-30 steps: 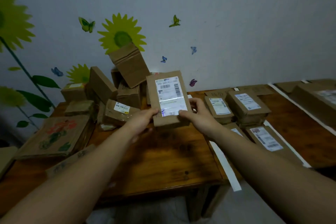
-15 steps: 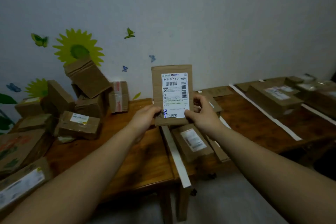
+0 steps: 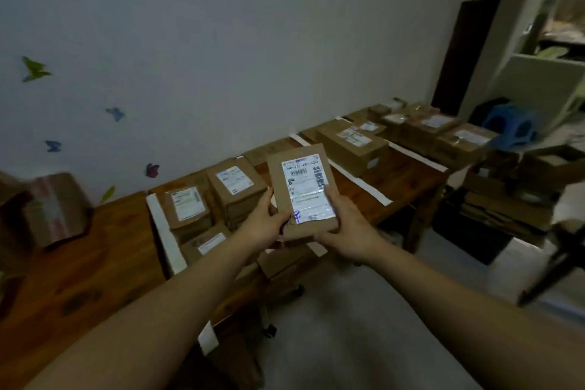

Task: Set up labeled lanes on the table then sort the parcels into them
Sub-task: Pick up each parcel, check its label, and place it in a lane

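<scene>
Fingers [image 3: 269, 202] of left hand [image 3: 264, 226] and right hand [image 3: 345, 231] clasp the parcel [image 3: 302, 182] between them.

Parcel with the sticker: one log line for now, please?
left hand: grips flat parcel | right hand: grips it | label: faces camera | placed: not yet

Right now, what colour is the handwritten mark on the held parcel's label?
The mark is blue; the head view shows it best.

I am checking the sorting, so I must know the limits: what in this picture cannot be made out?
Head view only.
The held parcel: lower label print lost to glare; lower corners covered by the left hand and right hand.
White lane strips: any writing too small.
Far parcels: labels too small.
Box at left edge: blurred and cut off.
</scene>
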A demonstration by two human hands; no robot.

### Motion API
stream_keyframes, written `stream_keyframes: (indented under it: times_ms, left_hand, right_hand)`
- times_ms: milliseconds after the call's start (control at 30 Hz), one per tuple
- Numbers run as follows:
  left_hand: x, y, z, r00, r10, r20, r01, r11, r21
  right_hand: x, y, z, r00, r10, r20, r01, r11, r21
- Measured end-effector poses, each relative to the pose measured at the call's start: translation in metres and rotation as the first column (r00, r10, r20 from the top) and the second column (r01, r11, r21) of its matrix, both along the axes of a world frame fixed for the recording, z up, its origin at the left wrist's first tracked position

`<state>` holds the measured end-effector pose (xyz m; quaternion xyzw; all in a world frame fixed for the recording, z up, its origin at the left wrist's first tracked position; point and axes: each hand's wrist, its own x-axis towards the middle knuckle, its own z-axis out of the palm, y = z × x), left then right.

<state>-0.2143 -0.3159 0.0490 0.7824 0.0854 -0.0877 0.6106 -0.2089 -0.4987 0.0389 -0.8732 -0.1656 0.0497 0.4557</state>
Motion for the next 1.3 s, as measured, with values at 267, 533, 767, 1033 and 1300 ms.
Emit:
stream_keyframes:
  times_ms: [267, 533, 767, 1033, 1300]
  left_hand:
    - [0.078, -0.023, -0.031, 0.995, -0.098, -0.021, 0.098, 0.995, 0.034]
    - [0.184, -0.025, -0.059, 0.996, -0.075, -0.049, 0.080, 0.992, 0.101]
    - [0.240, -0.024, -0.085, 0.998, -0.064, -0.011, 0.065, 0.961, 0.268]
    - [0.285, -0.020, -0.123, 0.981, 0.013, -0.194, 0.080, 0.883, 0.462]
    - [0.334, -0.015, -0.126, 0.968, 0.102, -0.228, 0.073, 0.757, 0.649]
  right_hand:
    - [0.075, -0.029, -0.036, 0.996, -0.066, -0.062, 0.060, 0.995, -0.084]
    - [0.199, -0.027, -0.054, 0.984, 0.002, -0.179, -0.035, 0.982, -0.183]
    - [0.281, -0.023, -0.083, 0.950, 0.119, -0.290, -0.188, 0.956, -0.224]
    - [0.368, -0.010, -0.130, 0.851, 0.352, -0.391, -0.475, 0.834, -0.282]
    - [0.428, 0.004, -0.148, 0.839, 0.467, -0.279, -0.541, 0.772, -0.334]
